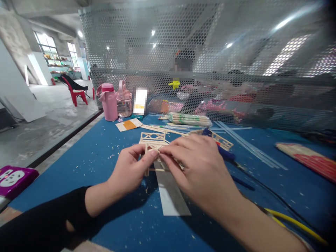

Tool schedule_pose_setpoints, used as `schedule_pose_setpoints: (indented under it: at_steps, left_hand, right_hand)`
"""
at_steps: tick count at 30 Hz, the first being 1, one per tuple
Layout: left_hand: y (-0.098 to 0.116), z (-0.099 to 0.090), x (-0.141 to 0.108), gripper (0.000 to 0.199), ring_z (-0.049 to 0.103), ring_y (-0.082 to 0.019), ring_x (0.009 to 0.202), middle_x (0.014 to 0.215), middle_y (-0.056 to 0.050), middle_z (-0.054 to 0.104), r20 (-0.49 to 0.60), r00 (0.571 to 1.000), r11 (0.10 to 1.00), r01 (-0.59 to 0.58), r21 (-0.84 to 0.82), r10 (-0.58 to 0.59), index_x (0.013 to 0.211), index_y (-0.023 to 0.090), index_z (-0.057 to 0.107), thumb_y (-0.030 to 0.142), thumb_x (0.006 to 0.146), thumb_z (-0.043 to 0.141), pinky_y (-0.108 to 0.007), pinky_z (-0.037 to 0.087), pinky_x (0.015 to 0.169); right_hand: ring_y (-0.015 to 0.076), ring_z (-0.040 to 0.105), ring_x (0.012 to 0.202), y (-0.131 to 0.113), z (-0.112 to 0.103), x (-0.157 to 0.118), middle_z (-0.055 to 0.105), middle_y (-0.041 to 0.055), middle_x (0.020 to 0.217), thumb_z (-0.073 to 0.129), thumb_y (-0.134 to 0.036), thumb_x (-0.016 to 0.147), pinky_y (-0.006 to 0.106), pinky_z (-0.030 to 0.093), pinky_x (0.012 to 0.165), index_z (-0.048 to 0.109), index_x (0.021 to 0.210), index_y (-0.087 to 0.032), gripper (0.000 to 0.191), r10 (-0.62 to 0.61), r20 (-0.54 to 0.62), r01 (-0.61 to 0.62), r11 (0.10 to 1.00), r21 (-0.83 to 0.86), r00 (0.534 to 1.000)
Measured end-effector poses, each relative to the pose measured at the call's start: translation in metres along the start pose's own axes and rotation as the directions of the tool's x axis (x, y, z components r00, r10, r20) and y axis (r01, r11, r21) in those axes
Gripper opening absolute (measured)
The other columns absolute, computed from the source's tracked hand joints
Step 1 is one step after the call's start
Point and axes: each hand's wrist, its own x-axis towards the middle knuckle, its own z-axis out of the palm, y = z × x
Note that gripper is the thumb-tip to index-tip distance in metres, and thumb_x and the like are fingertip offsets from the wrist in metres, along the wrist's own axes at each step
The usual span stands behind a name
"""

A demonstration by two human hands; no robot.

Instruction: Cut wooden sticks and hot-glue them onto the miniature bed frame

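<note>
Both hands meet at a small frame of thin wooden sticks (147,159) above the middle of the table. My left hand (131,166) pinches its left side between thumb and fingers. My right hand (196,161) has thumb and forefinger pressed together at the frame's right end; my fingers hide what exactly they grip there. Just behind is a flat wooden lattice piece (153,137) with crossed sticks. Below the hands a pale grey strip (172,196) lies on the table. A blue glue gun (225,154) rests behind my right hand, partly covered by it.
A pink thermos (109,103) and a clear pink bottle (124,103) stand at the back left. Packed sticks (189,119), clear glue sticks (252,147) and a red-wrapped pack (307,157) lie behind and right. Yellow-handled tool (296,222) at right, purple power strip (18,180) at left.
</note>
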Motion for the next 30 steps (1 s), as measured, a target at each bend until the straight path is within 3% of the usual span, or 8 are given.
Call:
schedule_pose_setpoints:
  at_steps: [11, 25, 30]
  left_hand:
    - [-0.0023, -0.0023, 0.0006, 0.016, 0.062, -0.017, 0.089, 0.092, -0.006, 0.071, 0.050, 0.998, 0.997, -0.034, -0.071, 0.038, 0.091, 0.015, 0.070, 0.018, 0.080, 0.059, -0.029, 0.045, 0.084]
    - [-0.0047, -0.0008, 0.0018, 0.020, 0.061, -0.017, 0.089, 0.095, -0.006, 0.071, 0.005, 1.000, 1.000, -0.021, -0.006, 0.021, 0.093, 0.016, 0.071, 0.028, 0.084, 0.057, -0.030, 0.045, 0.085]
    - [-0.0045, -0.0022, 0.0012, 0.018, 0.062, -0.017, 0.086, 0.090, -0.006, 0.071, 0.019, 1.000, 1.000, -0.010, -0.007, 0.010, 0.089, 0.015, 0.070, 0.028, 0.082, 0.060, -0.031, 0.046, 0.084]
  right_hand:
    - [0.0185, 0.051, 0.070, -0.0025, 0.0022, -0.0020, 0.066, 0.0025, 0.071, 0.052, -0.021, 0.086, 0.034, 0.028, 0.071, 0.066, 0.073, -0.019, 0.019, 0.007, -0.061, -0.010, 0.999, -0.045, 0.998]
    - [0.0176, 0.051, 0.070, 0.0014, 0.0066, -0.0031, 0.066, 0.0016, 0.071, 0.053, -0.022, 0.087, 0.035, 0.027, 0.074, 0.067, 0.075, -0.019, 0.019, -0.037, -0.101, 0.032, 0.998, -0.055, 0.994]
    - [0.0184, 0.052, 0.071, -0.0026, 0.0045, -0.0032, 0.066, 0.0026, 0.070, 0.053, -0.022, 0.086, 0.037, 0.028, 0.076, 0.066, 0.073, -0.018, 0.018, 0.005, -0.070, -0.009, 0.998, -0.057, 0.998]
